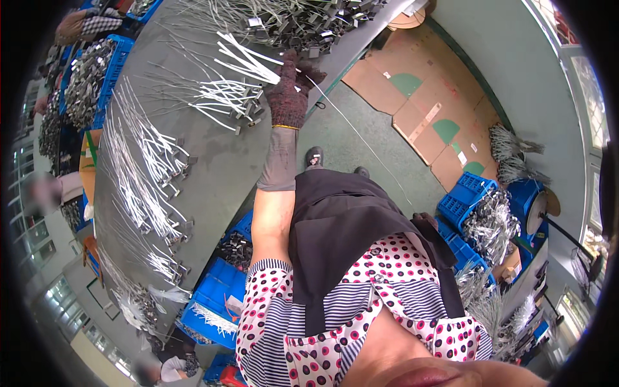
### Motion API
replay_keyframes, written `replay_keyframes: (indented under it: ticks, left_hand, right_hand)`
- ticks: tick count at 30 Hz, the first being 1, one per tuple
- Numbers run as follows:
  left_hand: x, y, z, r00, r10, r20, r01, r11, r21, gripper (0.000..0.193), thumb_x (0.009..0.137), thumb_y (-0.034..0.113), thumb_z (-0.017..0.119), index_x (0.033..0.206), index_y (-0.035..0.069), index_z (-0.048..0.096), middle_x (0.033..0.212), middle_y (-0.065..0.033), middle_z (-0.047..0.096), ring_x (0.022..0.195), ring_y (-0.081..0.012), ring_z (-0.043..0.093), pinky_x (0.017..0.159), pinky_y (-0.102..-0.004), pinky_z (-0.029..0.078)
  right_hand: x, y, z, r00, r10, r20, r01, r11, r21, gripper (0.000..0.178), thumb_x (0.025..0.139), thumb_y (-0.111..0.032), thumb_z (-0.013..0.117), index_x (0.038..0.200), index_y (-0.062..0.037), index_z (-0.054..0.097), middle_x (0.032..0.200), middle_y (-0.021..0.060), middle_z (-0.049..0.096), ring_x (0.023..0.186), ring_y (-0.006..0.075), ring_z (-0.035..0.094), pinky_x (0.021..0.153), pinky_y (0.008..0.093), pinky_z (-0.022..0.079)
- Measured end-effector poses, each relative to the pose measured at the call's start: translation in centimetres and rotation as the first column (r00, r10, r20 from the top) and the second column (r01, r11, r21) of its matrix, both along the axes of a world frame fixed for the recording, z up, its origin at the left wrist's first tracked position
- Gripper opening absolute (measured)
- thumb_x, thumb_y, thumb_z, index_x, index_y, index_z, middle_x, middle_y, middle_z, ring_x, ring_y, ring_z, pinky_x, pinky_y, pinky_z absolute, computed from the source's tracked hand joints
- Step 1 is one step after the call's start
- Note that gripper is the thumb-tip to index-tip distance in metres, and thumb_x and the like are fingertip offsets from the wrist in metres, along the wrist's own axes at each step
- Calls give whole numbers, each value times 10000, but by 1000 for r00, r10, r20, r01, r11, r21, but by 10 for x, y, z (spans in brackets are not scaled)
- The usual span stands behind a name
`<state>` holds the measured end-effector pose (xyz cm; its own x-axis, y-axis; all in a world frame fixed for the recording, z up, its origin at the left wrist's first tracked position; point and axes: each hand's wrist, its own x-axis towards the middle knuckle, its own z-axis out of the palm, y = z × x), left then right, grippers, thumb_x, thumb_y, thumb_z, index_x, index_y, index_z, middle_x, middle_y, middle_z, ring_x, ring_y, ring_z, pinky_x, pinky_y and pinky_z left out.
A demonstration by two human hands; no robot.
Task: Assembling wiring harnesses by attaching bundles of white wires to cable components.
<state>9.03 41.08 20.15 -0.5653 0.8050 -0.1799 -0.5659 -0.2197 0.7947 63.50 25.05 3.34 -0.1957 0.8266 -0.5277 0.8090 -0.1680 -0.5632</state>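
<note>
At the table's edge my left hand [287, 97], in a dark knitted glove, is closed round a bundle of white-sleeved wires [248, 61] that fan out to the left. A long thin white wire [361, 134] runs from beside it down over the floor to my right hand [424, 222]. That hand, also dark-gloved, is low at my right side, closed at the wire's end; its fingers show only in part. Just left of my left hand lies a loose group of white-sleeved wires [222, 93] with dark connectors. Beyond is a big heap of grey wires with black connectors [316, 26].
More wire bundles [151, 155] lie along the grey table [219, 168]. Blue crates [216, 287] stand below it, and others [467, 197] filled with wires at right. Flattened cardboard [412, 97] covers part of the floor. Other people [48, 190] are at the far left.
</note>
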Motion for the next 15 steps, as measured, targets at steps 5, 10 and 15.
replay_keyframes:
  ticks: [5,10,15]
  left_hand:
    - [3,-12,-10,999,21,42,-20,1000,-18,285,977,152,592,1191,-34,558,822,-156,666,680,-291,699,648,-469,635]
    - [16,-26,-16,992,-61,112,73,992,-103,317,974,159,603,1185,-70,549,862,-168,681,686,-296,702,653,-458,640]
    - [24,-35,-24,975,-186,120,195,978,-70,326,957,151,626,1181,-80,573,927,-175,690,813,-319,711,705,-473,635]
  right_hand:
    - [-63,43,60,986,-151,-67,146,986,-77,340,913,-342,653,892,-7,706,750,96,695,672,153,625,639,304,501]
    - [-163,107,83,961,-152,-233,125,984,-127,406,872,-382,683,817,20,698,641,83,665,558,143,605,551,311,488]
    - [-284,157,131,930,-7,-368,-28,995,-92,433,850,-394,694,724,20,677,604,91,641,557,140,599,550,324,483]
